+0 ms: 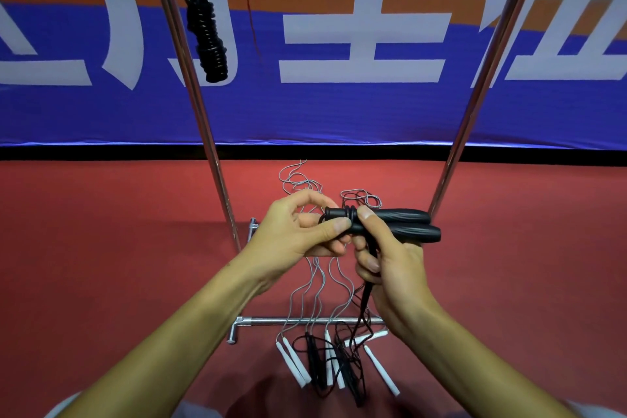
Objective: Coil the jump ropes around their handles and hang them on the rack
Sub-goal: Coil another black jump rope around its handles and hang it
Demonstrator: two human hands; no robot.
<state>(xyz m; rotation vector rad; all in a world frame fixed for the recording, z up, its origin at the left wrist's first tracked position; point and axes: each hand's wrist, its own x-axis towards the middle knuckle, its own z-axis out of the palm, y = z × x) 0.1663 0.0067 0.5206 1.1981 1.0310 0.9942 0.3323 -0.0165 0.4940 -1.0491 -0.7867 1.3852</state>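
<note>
Red floor (101, 248); hands (342, 241) grip black handles (403, 226) (rope end hidden).

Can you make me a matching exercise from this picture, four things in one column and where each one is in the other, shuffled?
Things:
1. coiled black rope
2. pair of black handles
3. white handles
4. banner

Places:
A. lying on the red floor
B. behind the rack
C. hanging from the rack's top bar
D. held in both hands

Pairs: 1-C, 2-D, 3-A, 4-B
</note>
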